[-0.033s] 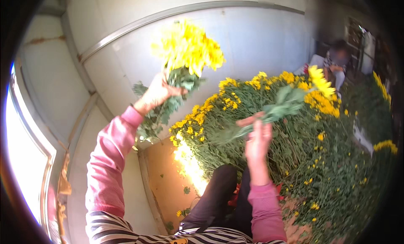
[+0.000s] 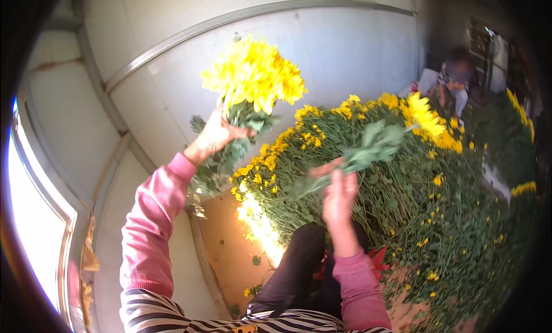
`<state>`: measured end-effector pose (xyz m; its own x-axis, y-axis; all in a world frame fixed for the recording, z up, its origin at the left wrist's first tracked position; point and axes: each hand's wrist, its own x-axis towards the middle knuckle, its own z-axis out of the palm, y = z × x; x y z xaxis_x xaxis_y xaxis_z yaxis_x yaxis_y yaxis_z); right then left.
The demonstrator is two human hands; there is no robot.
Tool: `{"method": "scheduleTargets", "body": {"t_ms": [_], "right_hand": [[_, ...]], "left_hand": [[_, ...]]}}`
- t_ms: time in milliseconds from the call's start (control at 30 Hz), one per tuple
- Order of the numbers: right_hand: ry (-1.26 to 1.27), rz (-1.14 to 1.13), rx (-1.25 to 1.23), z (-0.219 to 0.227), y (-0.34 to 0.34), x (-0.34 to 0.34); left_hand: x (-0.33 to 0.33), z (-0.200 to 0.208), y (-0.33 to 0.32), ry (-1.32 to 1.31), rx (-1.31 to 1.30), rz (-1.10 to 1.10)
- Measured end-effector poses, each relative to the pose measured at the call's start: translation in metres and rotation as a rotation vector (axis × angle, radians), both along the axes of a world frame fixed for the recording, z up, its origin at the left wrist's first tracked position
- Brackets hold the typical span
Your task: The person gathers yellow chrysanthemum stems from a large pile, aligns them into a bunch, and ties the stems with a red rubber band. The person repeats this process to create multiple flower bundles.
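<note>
Raised at the upper left, my left hand (image 2: 218, 133) is closed around the leafy stems of a bunch of yellow chrysanthemums (image 2: 253, 74). Its large blooms face up, and leaves hang below my wrist. In front of my knees, my right hand (image 2: 340, 192) pinches the stem of a single yellow chrysanthemum (image 2: 376, 144). That stem lies aslant, its bloom pointing up and right over the pile and its lower end toward the left. Underneath spreads a big heap of cut yellow chrysanthemums (image 2: 374, 195), stems crossing and many blooms along its far edge.
Pale wall panels (image 2: 356, 51) with a metal rail rise behind the heap. A bright window (image 2: 37, 218) is at the left. Loose leaves lie on the brown floor (image 2: 224, 229), partly sunlit. Another person (image 2: 457, 83) sits at the far right; more flowers lie nearby.
My right hand has shifted a little to the left, carrying the single chrysanthemum with it. The bunch in my left hand sits slightly lower in view.
</note>
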<state>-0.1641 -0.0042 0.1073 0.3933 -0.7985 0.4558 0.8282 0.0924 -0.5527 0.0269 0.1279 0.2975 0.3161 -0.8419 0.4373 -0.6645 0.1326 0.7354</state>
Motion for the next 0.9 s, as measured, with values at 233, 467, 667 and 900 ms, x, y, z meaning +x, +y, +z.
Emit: {"method": "scheduleTargets", "body": {"t_ms": [233,467,667,900], "right_hand": [[0.119,-0.036,-0.082,-0.086,0.024,0.015],[0.313,-0.002,-0.22,-0.114,0.042,0.018],[0.42,-0.18,-0.467,-0.165,0.081,0.017],[0.4,0.037,-0.048,-0.147,0.071,0.032]], "left_hand": [[-0.001,-0.091,-0.003,0.177,0.21,-0.02],[0.026,-0.151,0.047,0.584,0.342,-0.176],[0.002,-0.149,0.052,0.175,0.63,0.072],[0.0,-0.175,0.101,0.281,0.559,0.095]]}}
